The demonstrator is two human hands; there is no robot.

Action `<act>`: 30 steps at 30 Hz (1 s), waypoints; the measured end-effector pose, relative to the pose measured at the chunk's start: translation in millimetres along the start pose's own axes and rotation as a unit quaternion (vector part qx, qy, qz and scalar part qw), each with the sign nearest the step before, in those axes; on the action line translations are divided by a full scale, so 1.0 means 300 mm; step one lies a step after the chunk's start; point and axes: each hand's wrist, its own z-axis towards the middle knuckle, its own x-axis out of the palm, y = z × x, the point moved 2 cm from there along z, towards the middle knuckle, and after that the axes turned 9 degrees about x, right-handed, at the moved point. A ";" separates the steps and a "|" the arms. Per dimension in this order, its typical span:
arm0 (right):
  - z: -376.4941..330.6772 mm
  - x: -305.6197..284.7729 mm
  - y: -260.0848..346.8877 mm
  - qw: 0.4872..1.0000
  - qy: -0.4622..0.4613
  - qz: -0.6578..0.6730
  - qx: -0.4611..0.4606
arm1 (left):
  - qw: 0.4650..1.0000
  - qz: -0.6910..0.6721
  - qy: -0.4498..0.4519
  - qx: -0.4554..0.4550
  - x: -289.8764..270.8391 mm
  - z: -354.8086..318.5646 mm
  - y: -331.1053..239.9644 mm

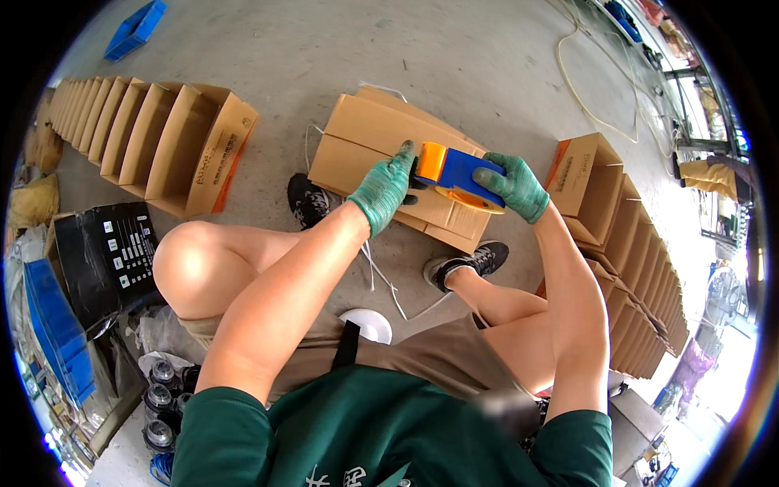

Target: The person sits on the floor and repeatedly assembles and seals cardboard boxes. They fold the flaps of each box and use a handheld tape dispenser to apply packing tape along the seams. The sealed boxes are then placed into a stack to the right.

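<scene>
Seated over a flattened carton (381,154) on the concrete floor (454,57), a gloved left hand (381,188) steadies its seam while the right hand (511,187), fingers wrapped tight, grips a blue-and-orange tape dispenser (453,174) against it.

Tape dispenser (454,174) is showing smooth, glossy blue-and-orange plastic. Both hands, left hand (384,187) and right hand (514,187), are wearing green knit gloves, matt with a rough coated look. Flat carton (357,142) is looking like matt brown corrugated cardboard. Floor (454,57) is reading as rough, dull grey concrete.
</scene>
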 end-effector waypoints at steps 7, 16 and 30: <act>-0.004 -0.008 0.007 1.000 0.002 -0.006 0.011 | 0.979 -0.198 -0.052 0.010 0.049 0.013 0.041; 0.006 0.010 0.063 0.996 0.035 -0.075 0.021 | 0.871 0.259 -0.327 0.258 -0.231 0.087 -0.032; 0.062 0.084 0.175 0.986 0.022 -0.125 0.108 | 0.892 0.276 -0.338 0.115 -0.571 0.141 0.086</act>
